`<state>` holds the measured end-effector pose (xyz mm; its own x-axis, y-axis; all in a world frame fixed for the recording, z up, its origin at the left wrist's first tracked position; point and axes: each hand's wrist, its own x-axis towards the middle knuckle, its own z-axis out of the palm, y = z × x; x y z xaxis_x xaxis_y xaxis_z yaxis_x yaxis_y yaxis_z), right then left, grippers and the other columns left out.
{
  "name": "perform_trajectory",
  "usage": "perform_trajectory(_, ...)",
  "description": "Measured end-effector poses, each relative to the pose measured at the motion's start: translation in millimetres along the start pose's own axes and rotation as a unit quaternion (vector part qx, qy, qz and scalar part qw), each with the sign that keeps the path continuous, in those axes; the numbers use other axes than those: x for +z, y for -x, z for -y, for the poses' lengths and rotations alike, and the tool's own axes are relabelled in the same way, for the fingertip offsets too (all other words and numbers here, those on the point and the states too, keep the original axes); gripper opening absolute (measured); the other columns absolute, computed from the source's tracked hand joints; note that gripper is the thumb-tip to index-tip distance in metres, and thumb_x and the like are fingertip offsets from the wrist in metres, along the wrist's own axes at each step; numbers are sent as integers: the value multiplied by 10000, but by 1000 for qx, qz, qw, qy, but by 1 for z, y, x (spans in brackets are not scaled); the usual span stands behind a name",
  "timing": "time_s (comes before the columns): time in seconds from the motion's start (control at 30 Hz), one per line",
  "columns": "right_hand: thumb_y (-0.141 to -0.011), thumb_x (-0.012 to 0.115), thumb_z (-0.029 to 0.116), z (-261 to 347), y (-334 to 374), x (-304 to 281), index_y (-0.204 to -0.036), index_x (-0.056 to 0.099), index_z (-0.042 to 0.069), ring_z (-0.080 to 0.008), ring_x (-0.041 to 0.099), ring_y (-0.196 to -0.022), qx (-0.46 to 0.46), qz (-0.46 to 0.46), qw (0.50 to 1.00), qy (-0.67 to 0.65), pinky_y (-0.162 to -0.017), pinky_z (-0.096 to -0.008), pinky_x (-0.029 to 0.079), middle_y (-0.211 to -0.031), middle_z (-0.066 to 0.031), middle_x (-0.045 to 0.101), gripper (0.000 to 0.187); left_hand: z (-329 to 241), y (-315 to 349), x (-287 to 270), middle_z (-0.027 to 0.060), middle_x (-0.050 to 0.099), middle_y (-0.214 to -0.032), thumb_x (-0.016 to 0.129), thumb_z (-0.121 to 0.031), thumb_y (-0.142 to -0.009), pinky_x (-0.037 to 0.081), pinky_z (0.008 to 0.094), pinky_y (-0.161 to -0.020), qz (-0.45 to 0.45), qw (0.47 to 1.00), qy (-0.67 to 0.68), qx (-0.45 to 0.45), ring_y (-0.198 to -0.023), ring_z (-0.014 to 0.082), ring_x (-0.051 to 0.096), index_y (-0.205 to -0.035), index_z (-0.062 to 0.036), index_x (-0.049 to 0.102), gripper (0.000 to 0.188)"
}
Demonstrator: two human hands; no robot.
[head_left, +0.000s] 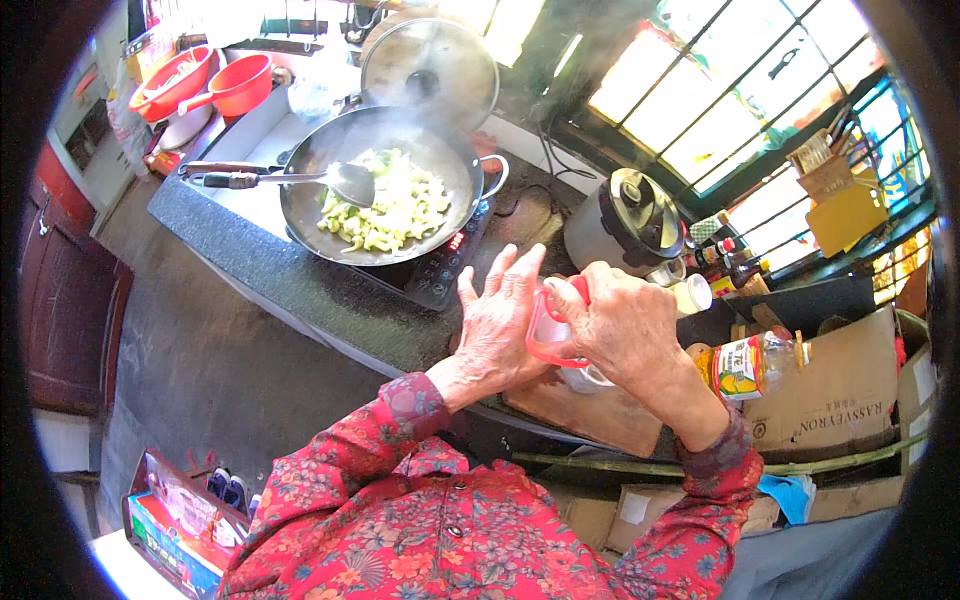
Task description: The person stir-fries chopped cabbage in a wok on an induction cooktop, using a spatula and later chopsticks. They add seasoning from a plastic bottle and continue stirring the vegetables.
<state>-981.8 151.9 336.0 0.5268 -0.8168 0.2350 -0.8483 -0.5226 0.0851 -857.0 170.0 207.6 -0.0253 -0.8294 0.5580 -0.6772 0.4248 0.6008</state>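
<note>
My right hand (628,325) is closed around a red-rimmed, pale plastic piece (548,352) that looks like a container lid. Beside it, my left hand (485,335) has its fingers stretched out and apart, its palm side close against that piece; whether it touches cannot be made out. Below my right hand, a whitish container (586,379) is partly hidden. Ahead to the left, a wok (312,150) holds chopped pale green vegetables (405,212) and gives off steam. A spatula (350,184) rests in it, its handle over the left rim.
The wok sits on an induction cooktop (432,278). A glass lid (430,72) leans behind it. Right of it stand a lidded cooker (622,228) and several sauce bottles (728,262). A wooden board (612,412), an oil bottle (740,368) and a cardboard box (840,388) are near my right arm.
</note>
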Motion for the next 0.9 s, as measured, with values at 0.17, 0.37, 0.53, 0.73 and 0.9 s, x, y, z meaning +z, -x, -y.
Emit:
perform_trajectory(0.17,-849,686,285,-4,-3,-1,-749,615,47,-307,623,-595,-33,-3,996,-85,-540,-403,494,-688,-127,611,269,-3,1,2,71,561,-1247,767,-432,-658,257,573,-1039,-20,1000,11,-1,-1238,261,496,-1237,-118,521,703)
perform_trajectory(0.37,-842,687,234,-17,-11,0,-776,607,21,-313,621,-599,-98,13,983,-154,-548,-395,496,-681,-142,602,237,-1,-1,4,91,550,-1216,751,-474,-704,309,595,-983,-35,997,74,-3,-1181,282,519,-1218,-137,517,658)
perform_trajectory(0.53,-877,630,290,-25,-21,-3,-829,570,2,-353,637,-661,-145,70,976,-148,-592,-428,517,-731,-181,610,298,5,-2,4,100,559,-1202,770,-424,-684,336,581,-962,-39,995,88,13,-1158,293,532,-1227,-121,514,672)
perform_trajectory(0.73,-888,594,288,-31,-32,-11,-897,555,-33,-378,636,-751,-225,126,956,-140,-652,-432,532,-817,-221,599,323,9,-7,2,108,584,-1164,782,-397,-671,366,453,-930,-41,994,97,39,-1120,288,551,-1179,-93,547,637)
perform_trajectory(0.9,-893,591,268,-35,-43,-17,-900,562,-39,-376,630,-738,-277,165,938,-130,-645,-430,532,-824,-214,592,309,12,-11,-3,122,592,-1156,787,-404,-672,375,429,-930,-13,992,115,51,-1108,291,559,-1163,-72,553,637)
